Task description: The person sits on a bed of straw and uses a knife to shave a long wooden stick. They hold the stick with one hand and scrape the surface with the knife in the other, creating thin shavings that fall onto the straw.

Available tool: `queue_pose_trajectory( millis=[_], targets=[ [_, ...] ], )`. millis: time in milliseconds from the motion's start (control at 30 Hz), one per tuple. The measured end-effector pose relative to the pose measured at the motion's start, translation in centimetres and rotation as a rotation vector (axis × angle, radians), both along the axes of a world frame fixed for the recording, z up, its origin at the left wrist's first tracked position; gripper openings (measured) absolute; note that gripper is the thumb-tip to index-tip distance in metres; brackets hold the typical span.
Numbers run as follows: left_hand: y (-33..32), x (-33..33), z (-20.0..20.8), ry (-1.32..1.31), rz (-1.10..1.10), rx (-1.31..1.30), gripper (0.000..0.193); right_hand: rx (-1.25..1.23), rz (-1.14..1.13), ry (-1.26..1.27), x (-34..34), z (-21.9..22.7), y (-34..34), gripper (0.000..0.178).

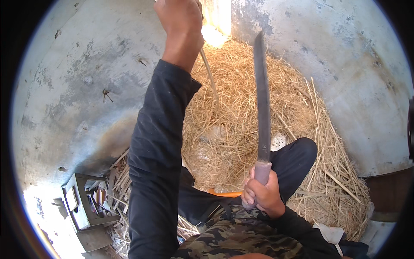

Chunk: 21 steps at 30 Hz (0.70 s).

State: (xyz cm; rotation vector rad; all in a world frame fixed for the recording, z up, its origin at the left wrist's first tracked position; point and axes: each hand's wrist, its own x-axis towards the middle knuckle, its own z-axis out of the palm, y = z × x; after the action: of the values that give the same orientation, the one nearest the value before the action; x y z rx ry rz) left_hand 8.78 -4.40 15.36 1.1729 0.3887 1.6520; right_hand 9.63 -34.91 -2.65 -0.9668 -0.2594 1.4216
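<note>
My right hand (265,193) is closed round the wrapped handle (262,172) of a machete (262,95). Its long dark blade stands nearly upright in the picture, tip toward the far wall. My left hand (180,15) is raised high at the top edge, fingers curled and partly cut off. From behind its wrist a thin stick (210,75) slants down toward the straw; the hand seems closed on it, though the grip itself is hidden. Blade and stick are apart.
Dry straw (233,112) covers the floor ahead, with longer stalks at the right. Worn grey walls (345,56) curve round both sides. A small wooden box frame (79,203) stands at lower left. Beside my bent knee (302,155) shows a white perforated shoe (278,141); something orange (224,194) lies below me.
</note>
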Motion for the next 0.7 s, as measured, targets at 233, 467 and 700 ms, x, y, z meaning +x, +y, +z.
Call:
queue_pose_trajectory(
  millis=[233, 467, 700],
  targets=[
    [1.5, 0.1, -0.9, -0.111, -0.052, -0.025, 0.039, -0.122, 0.172, 0.15, -4.3, -4.3, -0.3, 0.021],
    [1.2, -1.4, -0.5, -0.157, 0.046, -0.069, 0.038, 0.084, -0.099, -0.089, -0.8, 2.1, 1.7, 0.014],
    [1.4, -0.8, 0.6, -0.096, 0.069, -0.062, 0.039, -0.137, 0.117, -0.1, -2.9, -3.8, -1.5, 0.016]
  ],
)
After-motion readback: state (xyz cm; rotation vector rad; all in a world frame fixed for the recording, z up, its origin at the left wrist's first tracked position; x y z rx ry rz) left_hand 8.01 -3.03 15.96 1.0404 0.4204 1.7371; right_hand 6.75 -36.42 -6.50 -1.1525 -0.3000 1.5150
